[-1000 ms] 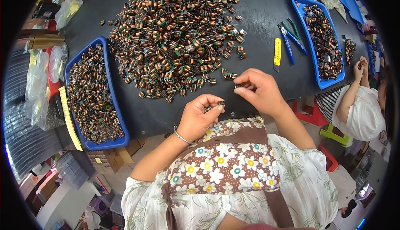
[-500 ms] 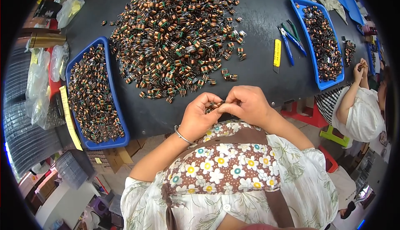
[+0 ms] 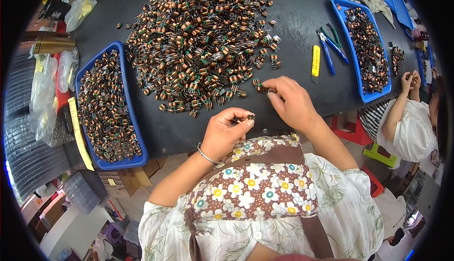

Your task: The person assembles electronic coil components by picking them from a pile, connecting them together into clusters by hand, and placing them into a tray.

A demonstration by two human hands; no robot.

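The left hand (image 3: 226, 136) was curled near the tabletop's (image 3: 293, 20) near edge, its grip pinched together on one small copper-wound coil (image 3: 249, 117) between thumb and forefinger. The right hand (image 3: 291, 102) reached out at about one o'clock from it, fingertips closing on a stray coil (image 3: 259, 85) at the five-o'clock fringe of the big heap of coils (image 3: 198, 34); whether that grip had fully clamped could not be told, since the fingers hid the contact.

Risks, as a judgement: the held coil was tiny and gripped only at the fingertips, so a slip could drop it over the near edge into the lap or onto the floor. The right hand's sweep at the heap's fringe could nudge loose coils toward that same edge. Thin leads might bend if pinched crookedly.

Counts: two hands of the person at work; one heap, its coils far too many to count; two blue trays of coils, one at nine o'clock (image 3: 137, 159) and one at two o'clock (image 3: 373, 95); one yellow utility knife (image 3: 316, 60); what looked like two blue-handled cutters (image 3: 331, 48) beside it, though they overlapped. At three o'clock another person (image 3: 402, 128) in white sat with both hands raised together.
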